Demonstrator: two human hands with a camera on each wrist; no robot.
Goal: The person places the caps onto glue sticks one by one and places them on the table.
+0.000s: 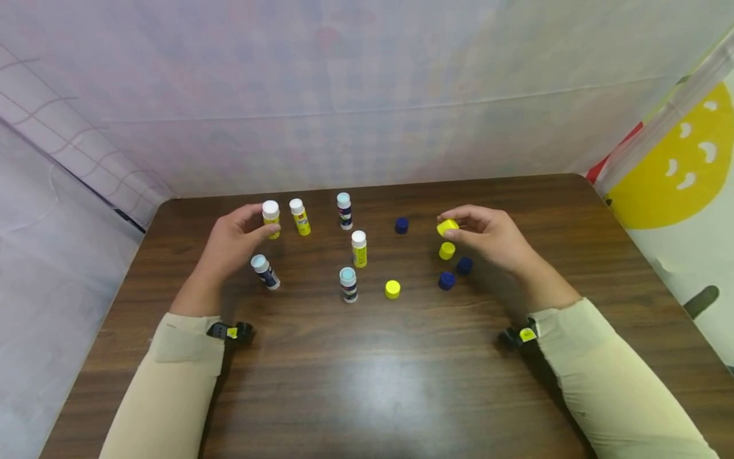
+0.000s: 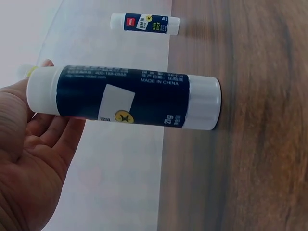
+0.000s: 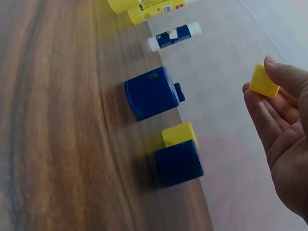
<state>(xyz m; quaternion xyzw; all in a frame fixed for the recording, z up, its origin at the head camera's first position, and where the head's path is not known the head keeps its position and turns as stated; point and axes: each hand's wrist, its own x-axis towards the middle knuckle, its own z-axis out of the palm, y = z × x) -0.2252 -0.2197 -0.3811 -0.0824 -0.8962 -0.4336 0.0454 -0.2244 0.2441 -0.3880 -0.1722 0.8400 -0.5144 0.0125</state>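
Between thumb and fingers my left hand (image 1: pixel 230 242) grips an uncapped yellow glue stick (image 1: pixel 272 224), upright at the table's far left. In the left wrist view a navy glue stick (image 2: pixel 122 98) stands in front of that hand (image 2: pixel 38 154) and mostly hides what it holds. On the right side, my right hand (image 1: pixel 487 236) pinches a yellow cap (image 1: pixel 446 227) above the table; the same cap (image 3: pixel 264 81) shows at the fingertips in the right wrist view. Beneath it lie another yellow cap (image 1: pixel 446 250) and navy caps (image 1: pixel 464 266).
Upright glue sticks stand left of centre: yellow ones (image 1: pixel 359 250) and navy ones (image 1: pixel 348 285). A yellow cap (image 1: pixel 392 289) and a navy cap (image 1: pixel 401 225) lie on the brown table (image 1: pixel 321 382) between the hands. A pale curtain (image 1: pixel 355 95) hangs along the far edge.
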